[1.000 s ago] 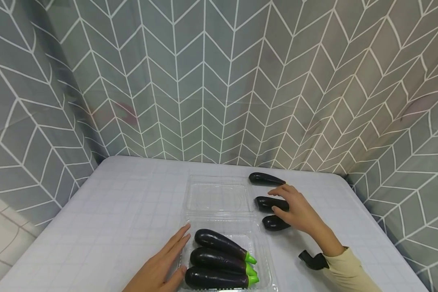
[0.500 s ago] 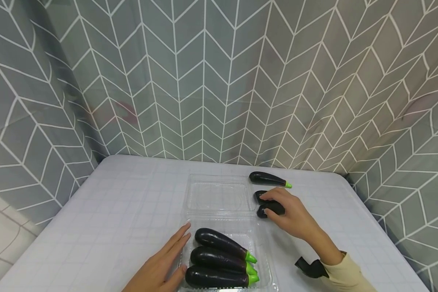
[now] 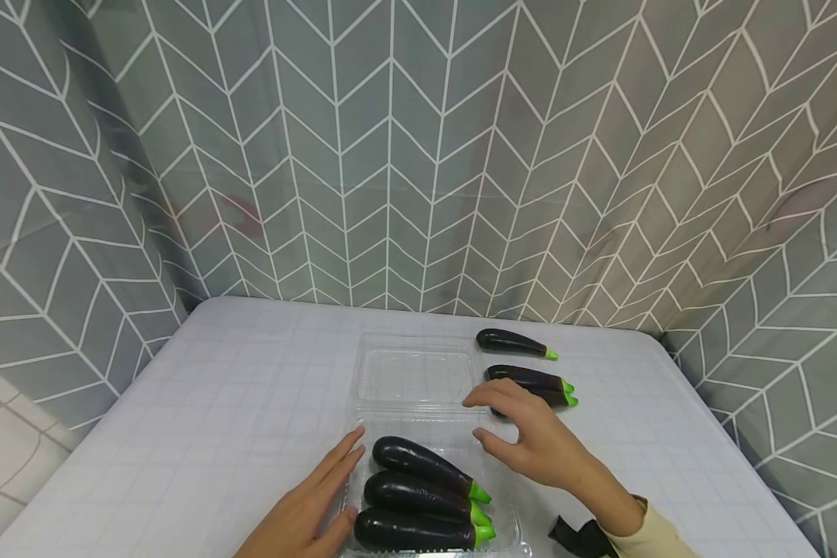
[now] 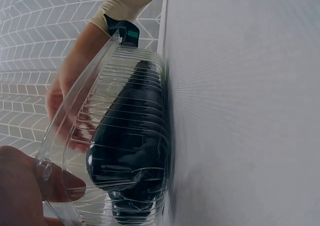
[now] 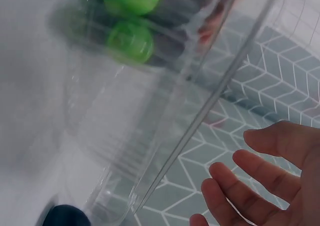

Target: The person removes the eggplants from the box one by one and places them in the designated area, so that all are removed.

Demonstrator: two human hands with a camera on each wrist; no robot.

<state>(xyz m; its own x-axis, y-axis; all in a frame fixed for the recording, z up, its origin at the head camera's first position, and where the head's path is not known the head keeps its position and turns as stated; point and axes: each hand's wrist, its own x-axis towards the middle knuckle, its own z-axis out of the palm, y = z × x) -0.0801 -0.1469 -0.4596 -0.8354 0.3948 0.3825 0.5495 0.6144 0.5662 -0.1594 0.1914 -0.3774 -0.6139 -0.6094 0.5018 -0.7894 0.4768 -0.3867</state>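
Observation:
A clear plastic clamshell box (image 3: 505, 496) lies with its lid folded back. Three dark eggplants (image 3: 418, 496) with green stems sit side by side in its base. My left hand (image 3: 303, 500) rests along the box's left rim, fingers extended; in the left wrist view its fingertips (image 4: 65, 186) touch the rim. Over the upper right of the base hovers my right hand (image 3: 530, 434), fingers spread and slightly bent, holding nothing. Just beyond it lie two eggplants (image 3: 526, 377) close together, the nearer partly hidden by the hand. Another eggplant (image 3: 512, 342) lies farther back.
The clear lid (image 3: 417, 376) lies flat behind the base. A white cloth with faint grid lines covers the table (image 3: 216, 403). Grey chevron-patterned curtains (image 3: 418, 155) stand behind and at both sides. A black strap (image 3: 582, 537) is at the right wrist.
My right hand first pushes the nearest loose eggplant back against its neighbour, then leaves them and moves left and nearer, over the box. The left hand stays put.

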